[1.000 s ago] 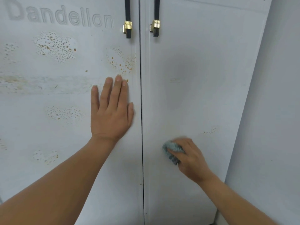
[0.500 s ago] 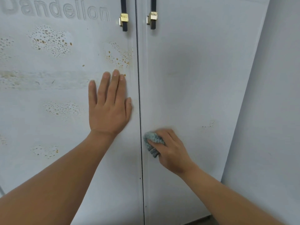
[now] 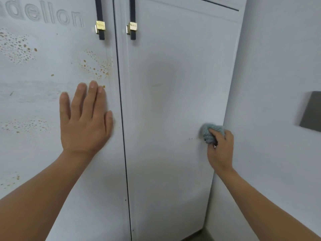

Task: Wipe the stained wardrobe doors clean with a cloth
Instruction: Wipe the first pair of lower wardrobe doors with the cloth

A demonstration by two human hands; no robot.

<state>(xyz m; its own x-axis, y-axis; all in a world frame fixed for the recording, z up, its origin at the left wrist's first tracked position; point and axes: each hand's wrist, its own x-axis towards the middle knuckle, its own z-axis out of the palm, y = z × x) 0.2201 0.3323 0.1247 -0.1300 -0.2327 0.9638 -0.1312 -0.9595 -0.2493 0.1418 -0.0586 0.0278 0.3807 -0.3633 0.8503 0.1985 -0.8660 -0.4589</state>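
The left hand [image 3: 85,122] lies flat on the left wardrobe door [image 3: 34,145], fingers straight and close together; orange-brown stain specks [image 3: 94,66] just above its fingertips, more patches off to its left. The right hand [image 3: 219,150] grips a bunched blue-grey cloth [image 3: 211,133], fingers curled round it, pressed to the right wardrobe door [image 3: 170,75] near that door's right edge; few faint specks [image 3: 191,138] just left of the cloth.

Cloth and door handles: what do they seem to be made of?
The cloth, bunched in the right hand, looks like a knitted or waffle-weave textile, grey-green, going by its gridded texture. The door handles look like dark matte bars, metal or plastic, each with a ribbed, shiny gold-coloured collar, probably brass-finished metal.
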